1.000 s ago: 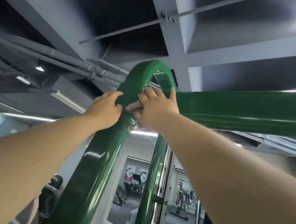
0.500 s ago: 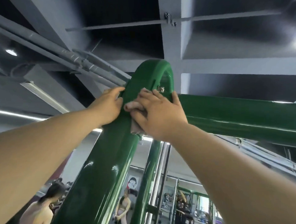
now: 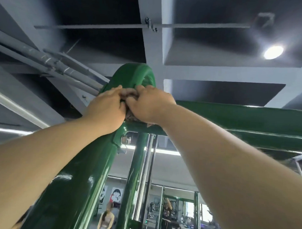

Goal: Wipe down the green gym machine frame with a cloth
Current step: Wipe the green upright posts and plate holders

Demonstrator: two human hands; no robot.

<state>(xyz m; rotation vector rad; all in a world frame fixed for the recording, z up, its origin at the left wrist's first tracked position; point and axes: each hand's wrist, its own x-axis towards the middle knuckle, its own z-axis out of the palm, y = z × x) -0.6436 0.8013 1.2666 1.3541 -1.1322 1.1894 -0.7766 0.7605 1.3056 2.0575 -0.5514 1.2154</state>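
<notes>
The green frame [image 3: 72, 188] was glossy painted steel tube, thick and shiny under the ceiling lights. One fat post leaned up from the lower left to a tight curved bend [image 3: 136, 74] at the top, and a long beam [image 3: 240, 121] ran off to the right from the joint below that bend. The cloth [image 3: 129, 116] was a small, brownish, crumpled wad pressed against the joint, mostly covered, only scraps of it showing.
</notes>
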